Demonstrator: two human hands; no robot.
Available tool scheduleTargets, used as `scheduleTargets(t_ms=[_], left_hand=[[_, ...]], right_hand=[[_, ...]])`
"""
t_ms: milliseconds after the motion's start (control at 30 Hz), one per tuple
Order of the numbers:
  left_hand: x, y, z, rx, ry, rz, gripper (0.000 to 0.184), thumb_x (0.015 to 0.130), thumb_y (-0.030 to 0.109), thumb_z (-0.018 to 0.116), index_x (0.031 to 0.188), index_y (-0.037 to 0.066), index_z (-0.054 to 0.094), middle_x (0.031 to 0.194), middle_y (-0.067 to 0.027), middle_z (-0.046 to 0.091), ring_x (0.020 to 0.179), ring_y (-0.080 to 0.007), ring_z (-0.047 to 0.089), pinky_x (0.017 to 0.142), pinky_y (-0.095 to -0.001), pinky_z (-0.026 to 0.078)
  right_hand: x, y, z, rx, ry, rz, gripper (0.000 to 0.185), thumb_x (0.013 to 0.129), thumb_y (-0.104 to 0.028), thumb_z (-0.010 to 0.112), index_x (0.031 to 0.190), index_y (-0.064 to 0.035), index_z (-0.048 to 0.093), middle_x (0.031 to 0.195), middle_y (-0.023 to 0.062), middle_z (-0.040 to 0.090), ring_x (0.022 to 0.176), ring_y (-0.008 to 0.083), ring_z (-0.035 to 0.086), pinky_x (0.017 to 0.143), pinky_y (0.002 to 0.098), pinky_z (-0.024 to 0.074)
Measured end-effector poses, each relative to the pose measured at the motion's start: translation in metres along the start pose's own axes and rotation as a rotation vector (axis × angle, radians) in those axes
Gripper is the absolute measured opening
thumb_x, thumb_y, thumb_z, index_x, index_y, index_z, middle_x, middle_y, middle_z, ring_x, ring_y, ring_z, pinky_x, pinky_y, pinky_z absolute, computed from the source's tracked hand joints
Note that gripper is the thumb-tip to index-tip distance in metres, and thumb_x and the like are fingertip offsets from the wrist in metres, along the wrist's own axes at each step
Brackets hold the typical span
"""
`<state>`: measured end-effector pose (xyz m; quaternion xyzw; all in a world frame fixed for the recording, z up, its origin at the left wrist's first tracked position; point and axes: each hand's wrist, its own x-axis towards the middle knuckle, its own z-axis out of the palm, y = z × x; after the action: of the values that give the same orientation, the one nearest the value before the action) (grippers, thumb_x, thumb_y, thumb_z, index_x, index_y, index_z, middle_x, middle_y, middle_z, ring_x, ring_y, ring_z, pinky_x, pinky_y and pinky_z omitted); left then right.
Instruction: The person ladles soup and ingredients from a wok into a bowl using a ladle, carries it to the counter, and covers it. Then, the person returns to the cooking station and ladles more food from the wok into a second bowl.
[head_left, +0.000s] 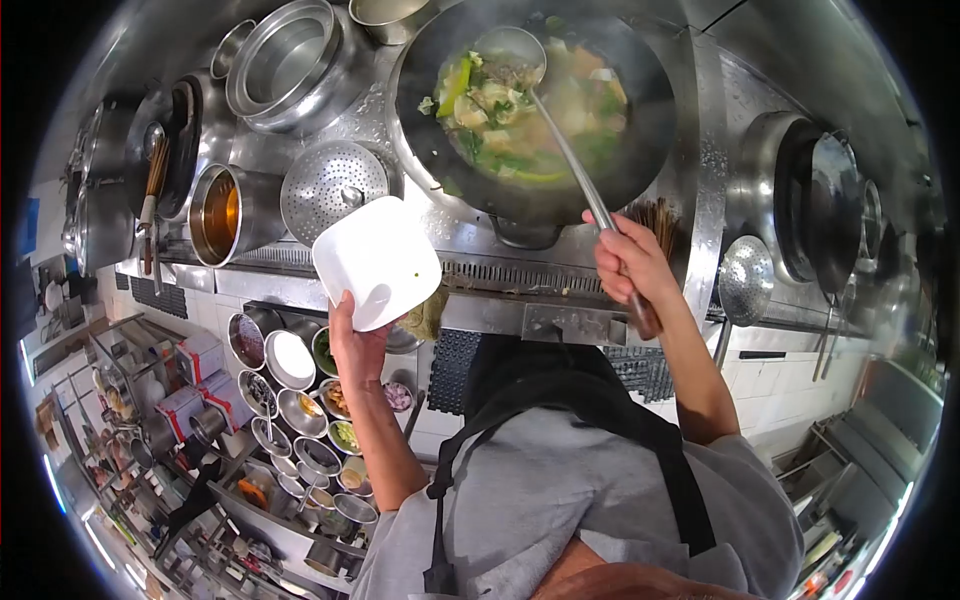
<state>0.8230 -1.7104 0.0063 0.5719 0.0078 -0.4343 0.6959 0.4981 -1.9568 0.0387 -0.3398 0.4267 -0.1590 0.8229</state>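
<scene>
My right hand [636,262] is wrapped round the handle of a long metal ladle [572,160]. The ladle's bowl sits at the upper left inside a big black wok [640,150], among greens and pale pieces in a steaming, cloudy soup [560,130]. My left hand [358,340] grips a white square bowl [378,255] by its near edge, thumb on the rim. That bowl is tilted, with a small green speck inside and no food visible in it. It is held left of the wok, in front of a perforated strainer [330,190].
A metal pot of orange-brown liquid [228,215] stands left of the strainer. Large steel pots [290,60] are behind it. Several small ingredient bowls [300,412] sit at lower left. On the right are another wok [832,200] and a perforated skimmer [746,278].
</scene>
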Motion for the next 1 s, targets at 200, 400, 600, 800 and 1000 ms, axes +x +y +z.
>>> scheduleTargets(t_ms=[200, 400, 600, 800, 1000], left_hand=[[-0.001, -0.002, 0.009, -0.015, -0.002, 0.002, 0.06, 0.104, 0.035, 0.054, 0.149, -0.003, 0.04, 0.137, -0.0205, 0.06, 0.121, -0.0354, 0.065, 0.091, -0.0537, 0.061], [0.002, -0.004, 0.015, -0.014, -0.003, -0.001, 0.06, 0.106, 0.035, 0.052, 0.148, -0.006, 0.041, 0.137, -0.0233, 0.059, 0.121, -0.0372, 0.065, 0.092, -0.0546, 0.061], [0.004, -0.002, 0.024, -0.015, -0.039, -0.024, 0.06, 0.106, 0.037, 0.052, 0.147, -0.006, 0.041, 0.137, -0.0233, 0.06, 0.121, -0.037, 0.065, 0.093, -0.0542, 0.06], [0.008, -0.001, 0.025, 0.008, -0.081, -0.02, 0.061, 0.106, 0.039, 0.052, 0.148, -0.005, 0.041, 0.137, -0.0229, 0.06, 0.122, -0.0365, 0.065, 0.094, -0.0547, 0.06], [0.014, 0.001, 0.029, 0.02, -0.098, -0.017, 0.061, 0.106, 0.039, 0.053, 0.147, -0.005, 0.042, 0.137, -0.0226, 0.06, 0.122, -0.0364, 0.065, 0.094, -0.0542, 0.06]], right_hand=[[-0.039, -0.005, -0.006, 0.256, -0.071, 0.145, 0.04, 0.108, -0.018, 0.05, 0.144, -0.0015, 0.05, 0.071, -0.0012, 0.046, 0.044, 0.0049, 0.04, 0.039, 0.0234, 0.0363], [-0.064, -0.002, -0.016, 0.022, -0.016, 0.064, 0.043, 0.107, -0.013, 0.05, 0.147, 0.0007, 0.047, 0.072, 0.0001, 0.047, 0.043, 0.0047, 0.042, 0.039, 0.0227, 0.0364], [-0.073, -0.007, -0.024, 0.098, 0.013, 0.073, 0.046, 0.105, -0.014, 0.054, 0.148, 0.0012, 0.046, 0.071, 0.0004, 0.047, 0.043, 0.0048, 0.042, 0.038, 0.0227, 0.0352], [-0.084, -0.001, -0.027, 0.102, 0.036, 0.046, 0.048, 0.104, -0.014, 0.057, 0.148, 0.0018, 0.046, 0.07, 0.0002, 0.046, 0.043, 0.0048, 0.042, 0.038, 0.0219, 0.0349], [-0.1, -0.002, -0.031, 0.063, 0.085, 0.041, 0.05, 0.102, -0.011, 0.058, 0.148, 0.0024, 0.046, 0.069, -0.0001, 0.046, 0.043, 0.0045, 0.041, 0.038, 0.021, 0.0339]])
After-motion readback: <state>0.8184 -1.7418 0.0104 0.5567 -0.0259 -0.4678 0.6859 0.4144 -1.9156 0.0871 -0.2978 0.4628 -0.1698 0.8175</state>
